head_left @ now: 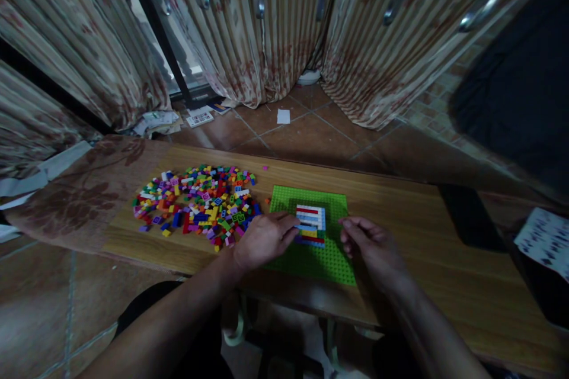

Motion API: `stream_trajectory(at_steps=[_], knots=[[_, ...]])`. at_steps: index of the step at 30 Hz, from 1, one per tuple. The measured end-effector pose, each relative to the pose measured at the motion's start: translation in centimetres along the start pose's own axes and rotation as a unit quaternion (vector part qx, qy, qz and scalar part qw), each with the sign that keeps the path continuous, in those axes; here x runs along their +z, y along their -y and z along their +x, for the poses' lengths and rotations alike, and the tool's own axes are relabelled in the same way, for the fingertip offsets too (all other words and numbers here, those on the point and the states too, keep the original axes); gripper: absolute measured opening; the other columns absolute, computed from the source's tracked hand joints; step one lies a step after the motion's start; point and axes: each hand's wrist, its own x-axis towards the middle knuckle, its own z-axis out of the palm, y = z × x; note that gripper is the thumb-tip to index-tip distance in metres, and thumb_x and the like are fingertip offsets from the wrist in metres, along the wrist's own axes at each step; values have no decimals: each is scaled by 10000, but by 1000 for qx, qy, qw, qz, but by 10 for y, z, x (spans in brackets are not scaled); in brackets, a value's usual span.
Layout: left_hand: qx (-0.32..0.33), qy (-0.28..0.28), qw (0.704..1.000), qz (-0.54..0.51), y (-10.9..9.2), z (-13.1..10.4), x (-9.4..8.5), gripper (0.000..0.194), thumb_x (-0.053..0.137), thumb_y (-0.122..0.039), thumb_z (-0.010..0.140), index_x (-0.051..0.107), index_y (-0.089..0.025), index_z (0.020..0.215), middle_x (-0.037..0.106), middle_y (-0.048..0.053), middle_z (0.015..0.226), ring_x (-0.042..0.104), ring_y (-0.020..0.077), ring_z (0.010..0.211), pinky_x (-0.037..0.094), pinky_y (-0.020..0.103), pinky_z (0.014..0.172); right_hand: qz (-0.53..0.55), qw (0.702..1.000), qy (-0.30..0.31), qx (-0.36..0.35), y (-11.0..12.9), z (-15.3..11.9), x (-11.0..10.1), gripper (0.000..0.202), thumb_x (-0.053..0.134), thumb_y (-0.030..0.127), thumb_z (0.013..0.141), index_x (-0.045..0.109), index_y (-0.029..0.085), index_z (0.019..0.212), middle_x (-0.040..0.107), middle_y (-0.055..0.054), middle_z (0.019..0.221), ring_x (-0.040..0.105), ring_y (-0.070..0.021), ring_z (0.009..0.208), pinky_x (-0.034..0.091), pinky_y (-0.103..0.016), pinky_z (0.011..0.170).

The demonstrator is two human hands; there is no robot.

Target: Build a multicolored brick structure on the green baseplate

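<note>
A green studded baseplate [335,257] lies on the wooden table, bearing a block of striped bricks [313,219] in white, red, light blue and yellow. At the left edge of this block is my left hand [267,237], its fingers pinched together; whatever sits between the fingertips is too small to make out. My right hand [367,243] hovers by the plate's right edge, apart from the bricks, with thumb and index finger pressed together. Whether it holds a small piece cannot be seen. Loose bricks of many colours form a wide pile [213,201] left of the plate.
The wooden table [413,231] extends to both sides. A black flat object [471,216] lies at its right, near a patterned sheet [546,240]. A pink brick [265,167] sits near the far edge. Curtains [275,29] hang beyond the tiled floor.
</note>
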Motion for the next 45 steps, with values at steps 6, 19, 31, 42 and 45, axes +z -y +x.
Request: stream_trajectory(at_steps=[6, 19, 31, 42, 45], knots=[[-2, -2, 1000, 27, -4, 4, 1, 188, 476, -259, 944, 641, -208, 1016, 695, 26, 915, 664, 159, 815, 512, 248, 714, 9, 1000, 4, 2, -4, 1, 1, 387, 752, 543, 697, 671, 193, 841, 584, 34, 596, 491, -91, 465, 377, -205, 412], [-53, -19, 998, -10, -6, 4, 11, 172, 534, -267, 908, 617, -204, 1044, 729, 31, 997, 697, 184, 871, 527, 278, 754, -20, 1000, 10, -8, -6, 6, 5, 404, 737, 572, 686, 661, 189, 788, 589, 24, 588, 491, -94, 461, 370, -214, 423], [-188, -23, 965, -180, -4, 7, 7, 270, 585, -363, 846, 596, -180, 1043, 700, 16, 763, 648, 155, 635, 441, 246, 557, -170, 982, 5, -88, -27, 18, 6, 419, 764, 512, 657, 633, 196, 898, 652, -10, 732, 591, -172, 668, 452, -300, 631], [-201, -18, 957, -211, -2, 12, 11, 268, 550, -375, 855, 646, -191, 1025, 699, 26, 809, 641, 159, 690, 480, 269, 649, -267, 959, -14, -97, -27, 20, 11, 409, 705, 561, 701, 641, 204, 890, 658, -14, 722, 598, -181, 638, 440, -304, 602], [-220, -15, 951, -218, -4, 13, 11, 257, 557, -367, 842, 659, -195, 1003, 705, 23, 820, 643, 160, 705, 484, 265, 659, -278, 955, -21, -99, -25, 17, 14, 404, 685, 564, 712, 648, 202, 888, 663, -16, 711, 604, -184, 636, 439, -302, 597]])
